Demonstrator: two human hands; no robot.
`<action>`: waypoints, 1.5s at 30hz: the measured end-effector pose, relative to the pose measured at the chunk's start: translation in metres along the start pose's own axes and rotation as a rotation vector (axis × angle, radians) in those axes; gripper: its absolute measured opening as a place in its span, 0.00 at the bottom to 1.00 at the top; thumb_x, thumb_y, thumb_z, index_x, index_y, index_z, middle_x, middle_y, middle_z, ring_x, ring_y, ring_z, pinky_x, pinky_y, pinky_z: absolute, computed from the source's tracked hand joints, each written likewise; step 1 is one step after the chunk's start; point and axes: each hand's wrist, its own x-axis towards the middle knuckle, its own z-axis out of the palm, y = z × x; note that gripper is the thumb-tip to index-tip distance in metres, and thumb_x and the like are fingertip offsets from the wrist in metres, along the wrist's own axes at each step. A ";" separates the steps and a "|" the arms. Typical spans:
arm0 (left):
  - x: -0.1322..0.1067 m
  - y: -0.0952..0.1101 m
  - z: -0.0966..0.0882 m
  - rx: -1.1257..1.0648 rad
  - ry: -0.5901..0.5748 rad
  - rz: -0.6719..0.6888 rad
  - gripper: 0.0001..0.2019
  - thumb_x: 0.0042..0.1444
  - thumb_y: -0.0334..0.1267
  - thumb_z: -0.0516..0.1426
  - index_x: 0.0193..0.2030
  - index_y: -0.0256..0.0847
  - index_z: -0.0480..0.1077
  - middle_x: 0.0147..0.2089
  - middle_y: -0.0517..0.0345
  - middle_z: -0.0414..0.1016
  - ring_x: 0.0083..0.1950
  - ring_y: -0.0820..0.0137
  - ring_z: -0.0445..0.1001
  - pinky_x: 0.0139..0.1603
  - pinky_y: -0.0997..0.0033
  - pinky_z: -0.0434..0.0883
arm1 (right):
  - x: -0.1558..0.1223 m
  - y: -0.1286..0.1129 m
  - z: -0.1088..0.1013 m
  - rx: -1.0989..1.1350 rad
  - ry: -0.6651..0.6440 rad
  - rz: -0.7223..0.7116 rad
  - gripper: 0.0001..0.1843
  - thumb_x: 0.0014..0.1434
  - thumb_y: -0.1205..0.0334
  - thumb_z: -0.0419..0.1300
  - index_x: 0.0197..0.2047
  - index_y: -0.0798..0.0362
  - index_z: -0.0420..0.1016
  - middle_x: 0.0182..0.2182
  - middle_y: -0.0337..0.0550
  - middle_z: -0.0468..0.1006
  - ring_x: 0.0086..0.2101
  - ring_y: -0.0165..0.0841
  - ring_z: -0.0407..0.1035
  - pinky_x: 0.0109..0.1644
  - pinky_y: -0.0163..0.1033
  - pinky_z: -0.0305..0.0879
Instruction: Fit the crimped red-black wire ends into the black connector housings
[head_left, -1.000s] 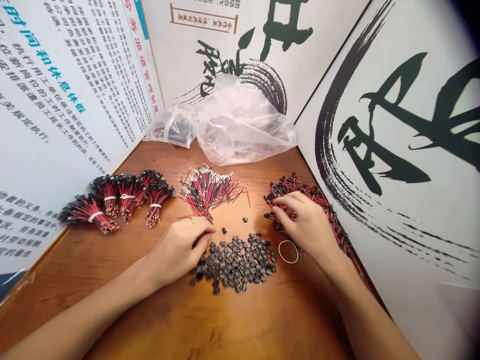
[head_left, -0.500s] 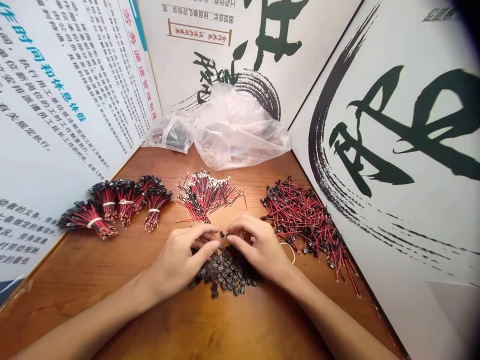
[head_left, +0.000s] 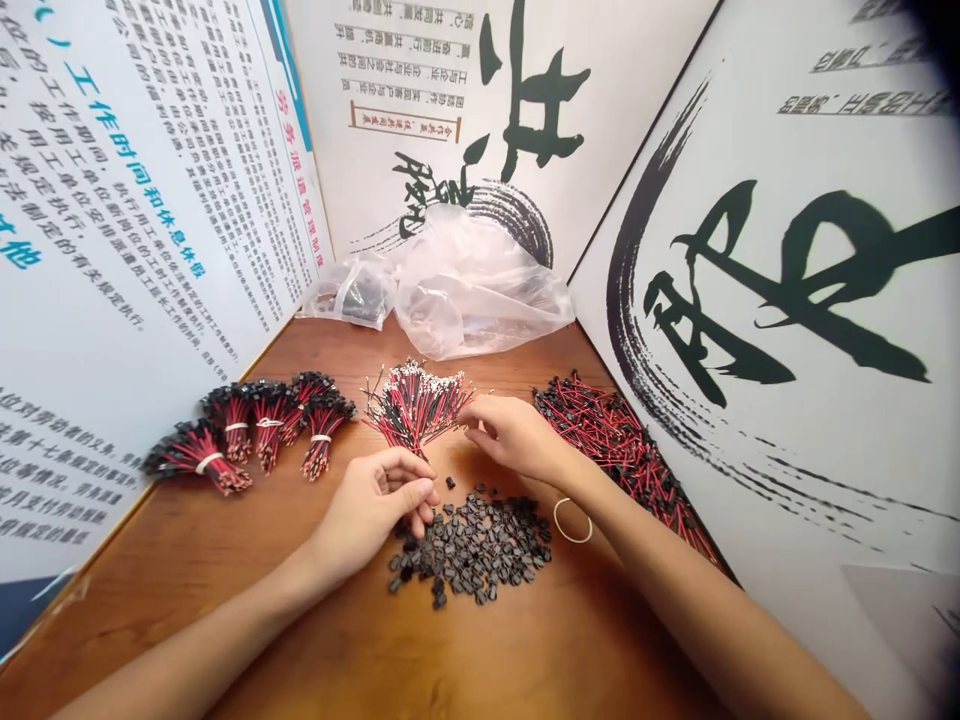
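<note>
My left hand (head_left: 386, 495) is closed at the left edge of a heap of small black connector housings (head_left: 487, 550). Its thumb rests against the curled fingers, and whatever they hold is hidden. A loose black housing (head_left: 450, 482) lies just right of its fingertips. Farther forward, my right hand (head_left: 514, 435) is at the right edge of a fanned bunch of red and black wires (head_left: 416, 405) with pale metal terminals. Its thumb and forefinger are slightly apart, with the fingertips close to the wire ends.
Banded bundles of red and black wires with black connectors (head_left: 262, 420) lie at left. A loose pile of similar wires (head_left: 622, 440) spreads along the right panel (head_left: 787, 420). A white rubber band (head_left: 573, 522) lies near my right forearm. Clear plastic bags (head_left: 480, 290) stand at the back.
My right hand has moved forward, away from my left hand and the housings, to the wire bunch. My left hand stays by the heap. The view has tilted up slightly.
</note>
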 end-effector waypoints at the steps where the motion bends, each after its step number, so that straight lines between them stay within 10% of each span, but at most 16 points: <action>1: 0.001 0.000 -0.001 0.005 0.005 0.003 0.12 0.54 0.40 0.63 0.36 0.33 0.68 0.27 0.53 0.76 0.22 0.74 0.72 0.23 0.74 0.71 | 0.007 0.004 0.003 -0.090 -0.043 0.000 0.08 0.61 0.72 0.55 0.41 0.53 0.74 0.39 0.43 0.78 0.38 0.33 0.70 0.40 0.37 0.61; 7: 0.002 0.001 -0.004 0.018 0.023 0.023 0.11 0.53 0.40 0.63 0.35 0.34 0.68 0.27 0.54 0.76 0.21 0.74 0.72 0.21 0.74 0.71 | 0.027 0.005 0.016 -0.447 -0.241 -0.043 0.11 0.64 0.74 0.49 0.42 0.55 0.71 0.43 0.50 0.76 0.38 0.37 0.71 0.32 0.37 0.55; 27: 0.005 -0.001 -0.008 0.015 0.025 0.017 0.11 0.52 0.39 0.63 0.34 0.34 0.68 0.28 0.54 0.76 0.23 0.73 0.73 0.22 0.74 0.72 | 0.028 0.010 -0.009 -0.384 -0.378 -0.004 0.05 0.53 0.73 0.55 0.30 0.54 0.67 0.33 0.49 0.77 0.34 0.38 0.71 0.33 0.38 0.59; 37: 0.003 -0.004 -0.001 -0.138 -0.101 -0.059 0.14 0.49 0.37 0.66 0.36 0.33 0.68 0.31 0.52 0.77 0.26 0.72 0.76 0.27 0.72 0.74 | -0.020 -0.037 0.029 1.201 0.155 0.320 0.08 0.52 0.65 0.57 0.36 0.51 0.60 0.27 0.36 0.74 0.22 0.27 0.67 0.22 0.32 0.61; 45: 0.004 -0.005 0.002 -0.087 -0.024 -0.070 0.11 0.50 0.35 0.65 0.36 0.32 0.69 0.31 0.52 0.78 0.27 0.71 0.76 0.30 0.70 0.76 | -0.026 -0.026 0.035 0.683 0.283 0.327 0.08 0.51 0.71 0.51 0.30 0.54 0.69 0.25 0.38 0.73 0.24 0.28 0.66 0.30 0.34 0.62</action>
